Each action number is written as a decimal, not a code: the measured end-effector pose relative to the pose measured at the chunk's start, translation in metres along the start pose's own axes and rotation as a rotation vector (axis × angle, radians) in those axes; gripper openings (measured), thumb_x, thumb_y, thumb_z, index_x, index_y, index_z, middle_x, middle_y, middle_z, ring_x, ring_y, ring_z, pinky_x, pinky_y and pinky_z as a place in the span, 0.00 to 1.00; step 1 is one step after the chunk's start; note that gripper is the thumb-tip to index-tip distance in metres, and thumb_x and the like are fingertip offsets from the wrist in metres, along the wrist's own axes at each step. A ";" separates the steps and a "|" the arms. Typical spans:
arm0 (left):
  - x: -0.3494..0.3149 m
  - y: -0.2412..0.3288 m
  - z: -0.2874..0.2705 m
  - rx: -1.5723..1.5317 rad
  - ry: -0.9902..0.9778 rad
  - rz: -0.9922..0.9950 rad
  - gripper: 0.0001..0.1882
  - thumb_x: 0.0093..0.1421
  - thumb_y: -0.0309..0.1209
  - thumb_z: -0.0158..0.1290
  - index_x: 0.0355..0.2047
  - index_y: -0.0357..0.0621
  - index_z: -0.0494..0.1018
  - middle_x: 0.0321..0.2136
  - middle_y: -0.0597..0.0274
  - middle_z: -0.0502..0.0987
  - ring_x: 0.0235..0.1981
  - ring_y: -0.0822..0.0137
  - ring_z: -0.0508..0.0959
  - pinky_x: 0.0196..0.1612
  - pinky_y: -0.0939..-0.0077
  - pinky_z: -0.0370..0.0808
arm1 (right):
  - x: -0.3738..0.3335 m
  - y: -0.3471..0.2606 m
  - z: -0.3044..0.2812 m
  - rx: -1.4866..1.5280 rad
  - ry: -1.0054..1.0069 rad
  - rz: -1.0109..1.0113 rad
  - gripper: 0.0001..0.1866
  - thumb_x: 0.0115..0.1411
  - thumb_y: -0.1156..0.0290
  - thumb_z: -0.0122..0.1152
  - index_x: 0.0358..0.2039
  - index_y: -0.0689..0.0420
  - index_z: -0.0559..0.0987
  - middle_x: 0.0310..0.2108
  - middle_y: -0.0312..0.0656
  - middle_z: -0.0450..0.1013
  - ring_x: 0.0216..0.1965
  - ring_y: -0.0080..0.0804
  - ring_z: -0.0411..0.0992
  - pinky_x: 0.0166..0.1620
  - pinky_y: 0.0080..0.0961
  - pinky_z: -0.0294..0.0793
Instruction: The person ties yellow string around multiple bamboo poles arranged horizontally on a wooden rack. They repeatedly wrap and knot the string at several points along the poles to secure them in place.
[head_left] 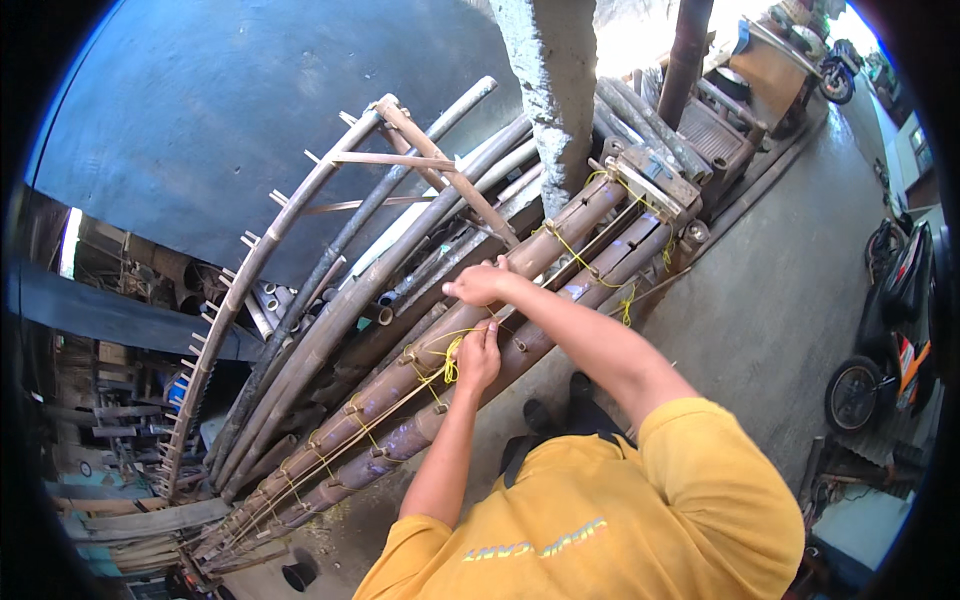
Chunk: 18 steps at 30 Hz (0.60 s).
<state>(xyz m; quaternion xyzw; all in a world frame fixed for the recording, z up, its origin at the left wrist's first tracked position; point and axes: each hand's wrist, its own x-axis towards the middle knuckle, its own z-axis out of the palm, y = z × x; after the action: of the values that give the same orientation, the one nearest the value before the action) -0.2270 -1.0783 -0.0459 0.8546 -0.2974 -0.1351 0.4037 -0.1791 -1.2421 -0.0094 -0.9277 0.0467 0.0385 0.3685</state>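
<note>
Left hand: the left hand (478, 357) is laid on the near bamboo pole (470, 385), its grip pressed together on the yellow cord (449, 365) where the cord bunches in a small knot.
Right hand: the right hand (482, 284) is set just beyond the left, on the far bamboo pole (560, 240); its fingers are curled, but whether cord is pinched there cannot be told, since the fingertips are turned away from view.
Yellow cord: it is strung in zigzags between the two poles, from the lower left up to the wooden block (655, 180) at their far right end; toward the lower left it thins out and is hard to follow.
Bamboo poles: two thick brown poles are laid side by side, slanting from lower left to upper right, with small pegs seen along their length; their lower ends are lost in clutter at the dark rim.
Curved frame: a bent bamboo frame (290, 225) with cross slats is seen to the left of the poles, partly hidden behind further stacked poles.
Concrete post: a grey post (548, 80) is cut off by the top edge and covers part of the stack.
Person: a yellow shirt (610, 510) fills the near foreground.
Right edge: motorbikes (890, 330) are parked on the concrete floor (770, 290), partly cut off by the rim.
</note>
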 end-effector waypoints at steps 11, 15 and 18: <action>0.038 0.029 -0.025 -0.534 0.061 -0.247 0.18 0.73 0.41 0.48 0.40 0.39 0.80 0.28 0.65 0.81 0.29 0.75 0.76 0.36 0.75 0.72 | -0.193 0.010 0.070 0.404 -0.158 -0.110 0.22 0.66 0.58 0.52 0.21 0.60 0.79 0.22 0.55 0.75 0.30 0.60 0.73 0.40 0.51 0.73; 0.132 0.020 -0.049 -0.521 0.184 -0.039 0.15 0.73 0.34 0.46 0.39 0.36 0.78 0.22 0.63 0.76 0.25 0.74 0.74 0.31 0.76 0.70 | -0.198 0.009 0.079 0.066 -0.013 -0.166 0.18 0.61 0.59 0.57 0.22 0.58 0.79 0.22 0.50 0.76 0.31 0.54 0.76 0.43 0.47 0.73; 0.134 -0.089 -0.017 0.208 0.199 -0.040 0.15 0.69 0.37 0.46 0.38 0.42 0.80 0.35 0.44 0.82 0.38 0.45 0.82 0.43 0.51 0.75 | -0.201 -0.018 0.097 -0.263 0.013 -0.206 0.11 0.56 0.59 0.61 0.27 0.54 0.80 0.27 0.47 0.78 0.34 0.48 0.78 0.46 0.44 0.73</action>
<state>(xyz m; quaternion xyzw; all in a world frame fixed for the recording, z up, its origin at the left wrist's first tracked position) -0.0779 -1.1065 -0.1018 0.9066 -0.2513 -0.0261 0.3379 -0.3806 -1.1507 -0.0458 -0.9680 -0.0519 0.0004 0.2457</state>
